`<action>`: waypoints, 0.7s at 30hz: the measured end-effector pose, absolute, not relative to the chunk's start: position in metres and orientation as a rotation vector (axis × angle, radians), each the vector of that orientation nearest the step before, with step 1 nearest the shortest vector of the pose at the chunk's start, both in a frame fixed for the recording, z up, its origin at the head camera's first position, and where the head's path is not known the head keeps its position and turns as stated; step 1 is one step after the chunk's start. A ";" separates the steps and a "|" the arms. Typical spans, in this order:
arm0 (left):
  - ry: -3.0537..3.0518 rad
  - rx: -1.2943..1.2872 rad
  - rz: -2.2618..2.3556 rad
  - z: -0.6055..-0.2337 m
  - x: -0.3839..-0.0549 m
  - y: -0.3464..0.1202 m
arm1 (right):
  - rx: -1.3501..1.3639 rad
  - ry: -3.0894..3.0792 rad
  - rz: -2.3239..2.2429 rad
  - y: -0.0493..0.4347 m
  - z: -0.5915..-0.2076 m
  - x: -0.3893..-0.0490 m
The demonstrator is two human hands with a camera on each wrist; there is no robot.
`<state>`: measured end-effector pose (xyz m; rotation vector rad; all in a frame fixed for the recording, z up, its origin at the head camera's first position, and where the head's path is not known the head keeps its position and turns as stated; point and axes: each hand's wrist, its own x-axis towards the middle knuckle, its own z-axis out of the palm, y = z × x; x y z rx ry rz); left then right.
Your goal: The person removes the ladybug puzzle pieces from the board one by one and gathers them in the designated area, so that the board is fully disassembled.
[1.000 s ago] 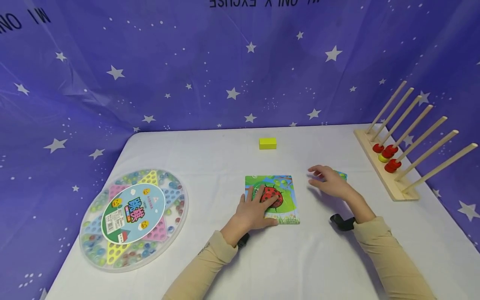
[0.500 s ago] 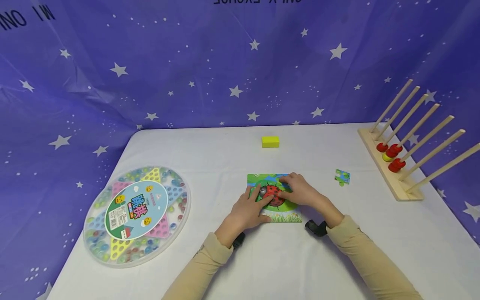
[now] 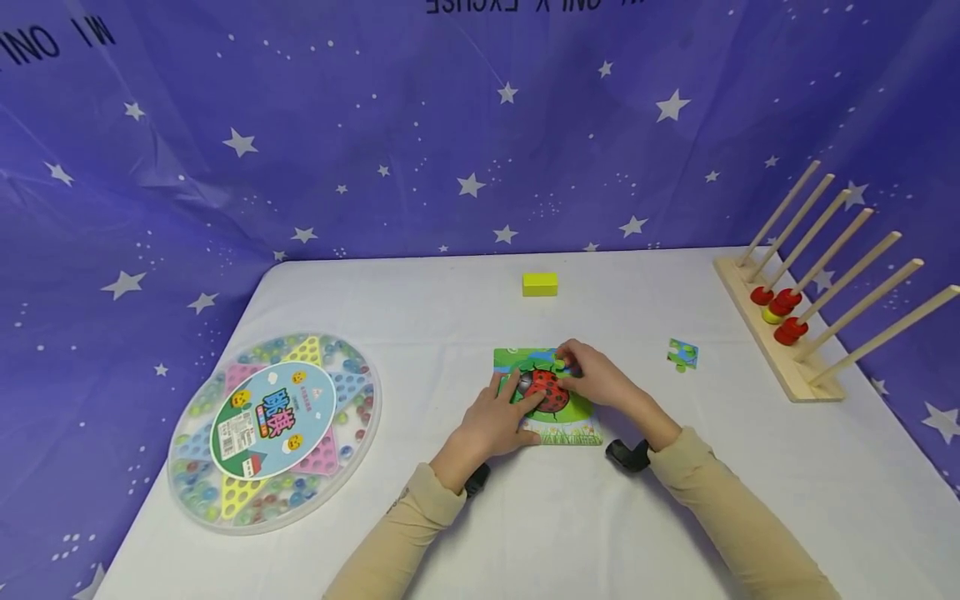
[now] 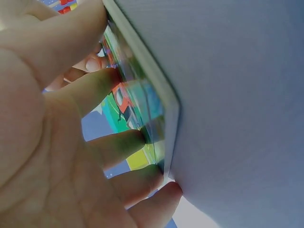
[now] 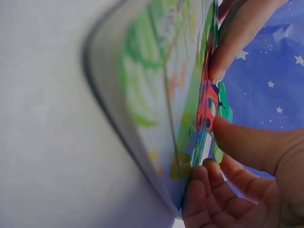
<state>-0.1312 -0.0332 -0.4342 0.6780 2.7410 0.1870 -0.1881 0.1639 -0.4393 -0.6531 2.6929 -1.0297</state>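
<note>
A ladybug jigsaw puzzle (image 3: 577, 429) lies flat on the white table. My left hand (image 3: 491, 421) rests on its left side, fingers spread; in the left wrist view the fingertips (image 4: 128, 140) press along the board's edge. At the puzzle's upper right, my right hand (image 3: 600, 379) pinches a puzzle piece (image 3: 559, 364). In the right wrist view this green piece (image 5: 223, 102) stands tilted up from the board beside the thumb. Part of the picture is hidden under both hands. Farther right, another blue-green puzzle piece (image 3: 682, 355) lies loose on the table.
A round clear case of Chinese checkers (image 3: 273, 425) with marbles is on the left. Behind the puzzle sits a yellow block (image 3: 540, 285). A wooden peg rack (image 3: 780, 342) with red and yellow beads stands at the right edge. A starry purple cloth (image 3: 420, 167) hangs behind.
My right hand has moved left from near the loose piece onto the puzzle and now pinches a piece there, tilting it up. My left hand has stayed on the puzzle, shifting slightly.
</note>
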 end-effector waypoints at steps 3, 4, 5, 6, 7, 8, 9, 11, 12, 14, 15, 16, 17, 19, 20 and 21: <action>2.738 0.678 0.194 -0.434 -0.131 -0.033 | -0.702 2.671 -1.028 0.163 -0.440 -0.192; 2.740 0.682 0.196 -0.434 -0.131 -0.033 | -0.708 2.661 -1.019 0.163 -0.441 -0.194; 2.738 0.682 0.200 -0.434 -0.130 -0.033 | -0.711 2.649 -1.006 0.162 -0.441 -0.195; 2.736 0.682 0.205 -0.434 -0.130 -0.034 | -0.715 2.640 -0.990 0.162 -0.442 -0.197; 2.734 0.682 0.211 -0.434 -0.130 -0.034 | -0.721 2.633 -0.965 0.161 -0.442 -0.198; 2.733 0.681 0.215 -0.434 -0.129 -0.034 | -0.720 2.631 -0.934 0.160 -0.442 -0.199; 2.734 0.680 0.217 -0.434 -0.129 -0.034 | -0.720 2.633 -0.901 0.159 -0.442 -0.200; 2.734 0.675 0.223 -0.435 -0.129 -0.034 | -0.732 2.641 -0.851 0.157 -0.442 -0.202; 2.735 0.676 0.226 -0.435 -0.129 -0.034 | -0.735 2.653 -0.830 0.157 -0.441 -0.203; 2.736 0.677 0.223 -0.435 -0.130 -0.033 | -0.726 2.683 -0.801 0.156 -0.441 -0.204; 2.737 0.679 0.225 -0.435 -0.130 -0.033 | -0.717 2.698 -0.795 0.156 -0.440 -0.204; 2.738 0.682 0.224 -0.435 -0.130 -0.033 | -0.708 2.709 -0.796 0.156 -0.440 -0.205; 2.739 0.686 0.226 -0.434 -0.130 -0.033 | -0.699 2.722 -0.792 0.156 -0.440 -0.204; 2.740 0.693 0.227 -0.434 -0.130 -0.034 | -0.680 2.736 -0.792 0.156 -0.440 -0.204; 2.738 0.695 0.227 -0.434 -0.129 -0.034 | -0.675 2.739 -0.791 0.156 -0.441 -0.204; 2.739 0.698 0.229 -0.435 -0.129 -0.035 | -0.674 2.741 -0.787 0.156 -0.441 -0.203</action>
